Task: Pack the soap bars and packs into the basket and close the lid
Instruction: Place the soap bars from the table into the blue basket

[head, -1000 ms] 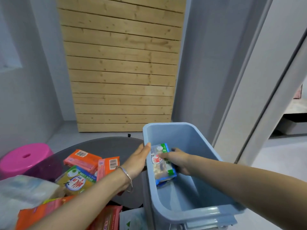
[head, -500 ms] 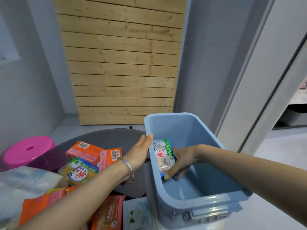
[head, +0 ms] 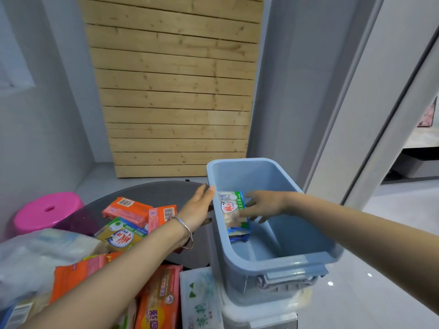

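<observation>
A light blue plastic basket [head: 280,260] stands open at the right of a dark round table [head: 152,193]. Inside, a green-and-white soap pack [head: 231,207] leans upright against the left wall, above a blue pack [head: 237,237] on the bottom. My right hand [head: 266,204] is inside the basket with fingers spread, fingertips just touching the green pack. My left hand [head: 198,210] holds the basket's left rim, thumb on the edge. Orange soap packs [head: 127,210] and a yellow-green pack [head: 121,236] lie on the table.
A pink stool [head: 47,210] stands at the left. A crumpled plastic bag [head: 40,255] and more orange packs [head: 159,298] and a white pack [head: 197,300] lie near me. A wooden slat panel [head: 175,91] leans on the far wall. Something pale and translucent [head: 261,312] sits under the basket.
My right hand lowered the green soap pack against the basket's left wall, then opened and drew back a little. My left hand stayed on the rim.
</observation>
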